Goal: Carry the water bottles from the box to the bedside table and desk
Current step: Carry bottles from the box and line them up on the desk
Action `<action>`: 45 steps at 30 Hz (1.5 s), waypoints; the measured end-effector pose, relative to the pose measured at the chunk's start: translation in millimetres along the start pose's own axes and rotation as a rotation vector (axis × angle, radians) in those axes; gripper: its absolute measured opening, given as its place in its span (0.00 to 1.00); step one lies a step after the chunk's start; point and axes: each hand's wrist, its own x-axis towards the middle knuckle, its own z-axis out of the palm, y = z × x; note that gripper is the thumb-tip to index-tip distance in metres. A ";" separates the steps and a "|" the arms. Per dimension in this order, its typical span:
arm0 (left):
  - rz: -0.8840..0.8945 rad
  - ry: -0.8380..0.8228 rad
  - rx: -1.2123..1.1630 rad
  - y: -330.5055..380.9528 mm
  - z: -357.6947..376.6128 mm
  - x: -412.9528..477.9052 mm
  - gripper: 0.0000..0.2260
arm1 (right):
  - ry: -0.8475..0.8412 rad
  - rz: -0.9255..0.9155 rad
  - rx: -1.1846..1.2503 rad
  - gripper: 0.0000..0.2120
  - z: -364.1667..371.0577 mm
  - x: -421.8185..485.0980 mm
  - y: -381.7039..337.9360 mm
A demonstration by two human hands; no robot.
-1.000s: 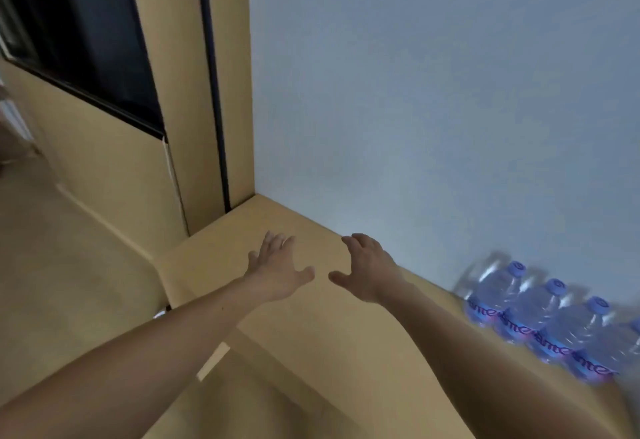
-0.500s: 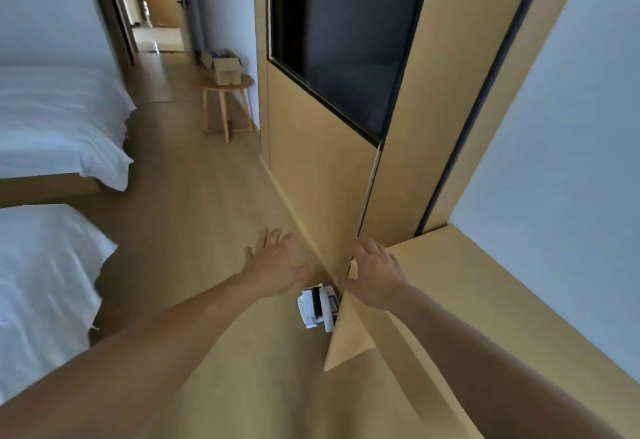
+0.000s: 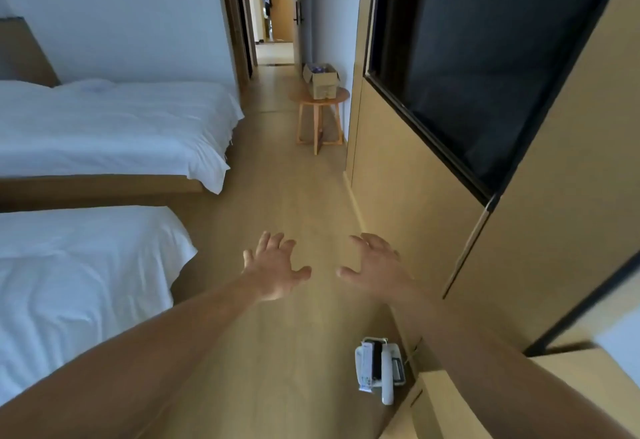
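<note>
We held our left hand (image 3: 273, 270) and right hand (image 3: 375, 267) out, each grip released and empty; the box (image 3: 321, 81) sat well ahead on the round tabletop (image 3: 341, 94).

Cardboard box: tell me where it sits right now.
In the head view the cardboard box sits far ahead, upper centre, on the small round wooden table against the right-hand wall, just before the hallway doorway and beyond the far bed.

Open cardboard box (image 3: 321, 83) sits on a round wooden side table (image 3: 320, 100) against the right wall. White phone (image 3: 379, 367) rests on a low shelf near the floor (image 3: 277, 196).
</note>
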 end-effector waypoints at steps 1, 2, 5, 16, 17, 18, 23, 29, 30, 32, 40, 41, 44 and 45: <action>-0.015 -0.010 0.001 -1.7 0.0 8.8 0.35 | -0.014 -0.006 0.005 0.37 -0.7 14.0 1.7; -0.028 -0.017 0.003 -4.1 1.0 18.2 0.35 | -0.025 -0.017 0.008 0.37 -0.2 27.2 2.4; -0.073 -0.022 -0.012 -13.6 0.6 51.9 0.35 | -0.049 -0.061 0.007 0.36 0.6 69.2 1.6; -0.048 0.005 -0.050 -64.4 -40.8 257.7 0.35 | -0.085 -0.050 -0.063 0.36 -14.2 276.9 -7.7; -0.036 0.003 -0.059 -67.8 -48.3 277.2 0.35 | -0.090 -0.035 -0.063 0.36 -17.3 296.7 -8.7; -0.022 0.002 -0.062 -71.4 -55.5 295.9 0.35 | -0.095 -0.022 -0.058 0.36 -19.6 315.7 -9.5; 0.024 -0.009 -0.040 -86.3 -89.4 388.0 0.35 | -0.096 0.036 -0.029 0.36 -27.1 403.5 -7.8; 0.031 -0.031 -0.011 -85.0 -108.3 505.6 0.35 | -0.112 0.051 -0.027 0.36 -34.9 516.8 22.5; 0.022 -0.026 -0.012 -83.3 -112.3 527.4 0.35 | -0.110 0.046 -0.025 0.36 -38.0 539.8 29.3; -0.007 -0.015 -0.018 -80.0 -122.8 568.5 0.35 | -0.112 0.031 -0.005 0.36 -45.7 584.0 41.1; -0.084 0.033 -0.035 -62.7 -176.0 714.1 0.34 | -0.112 -0.063 -0.001 0.35 -98.3 740.0 74.4; -0.092 0.031 -0.046 -62.2 -180.0 729.6 0.34 | -0.119 -0.062 -0.006 0.35 -102.1 757.3 77.1; -0.097 0.013 -0.050 -69.1 -188.5 780.0 0.35 | -0.149 -0.071 -0.017 0.35 -106.8 810.8 82.0; -0.101 0.009 -0.048 -73.3 -191.7 798.8 0.35 | -0.154 -0.073 -0.021 0.35 -108.0 830.9 82.4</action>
